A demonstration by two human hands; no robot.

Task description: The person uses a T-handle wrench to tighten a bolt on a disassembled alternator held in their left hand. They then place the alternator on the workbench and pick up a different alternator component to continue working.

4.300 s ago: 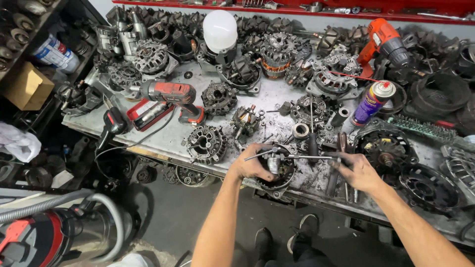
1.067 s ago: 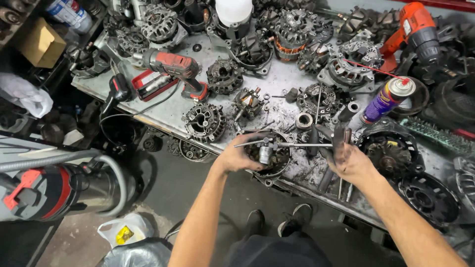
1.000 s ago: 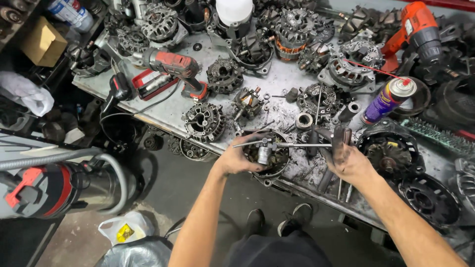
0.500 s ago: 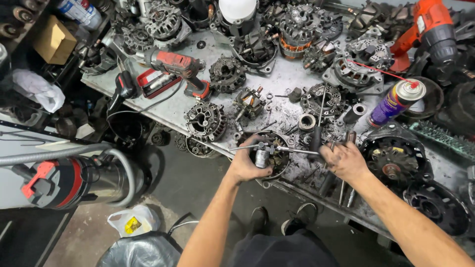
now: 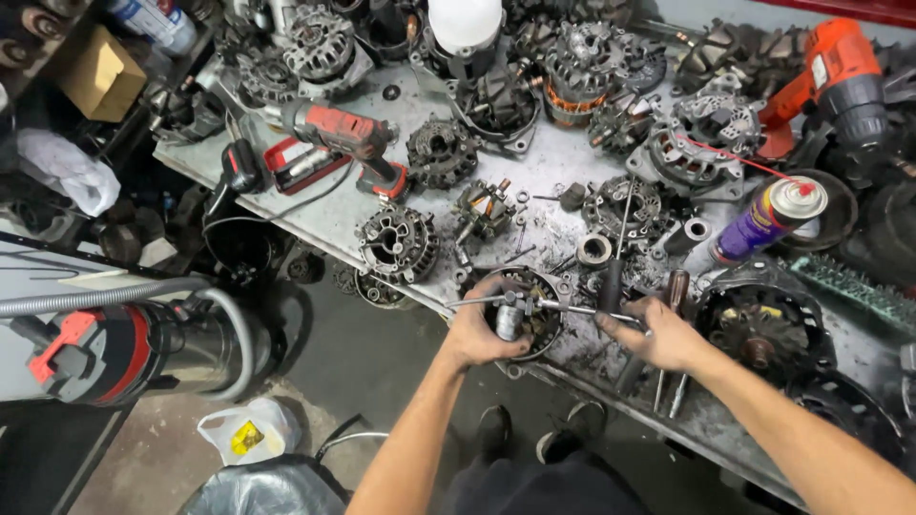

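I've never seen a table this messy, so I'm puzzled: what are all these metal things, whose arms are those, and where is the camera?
The camera sits on the person's head and looks down, so the two bare arms at the bottom are the person's own. The left hand grips a round alternator housing at the front edge of the grey workbench. The right hand holds one end of a long metal bar that lies across that housing; it looks like part of a puller tool. Around them lie many more alternator parts, such as a finned round one. There is also a red cordless drill, an orange drill, a blue spray can with a thin red straw, and a white lamp top. Down on the floor stands a red and black vacuum cleaner.
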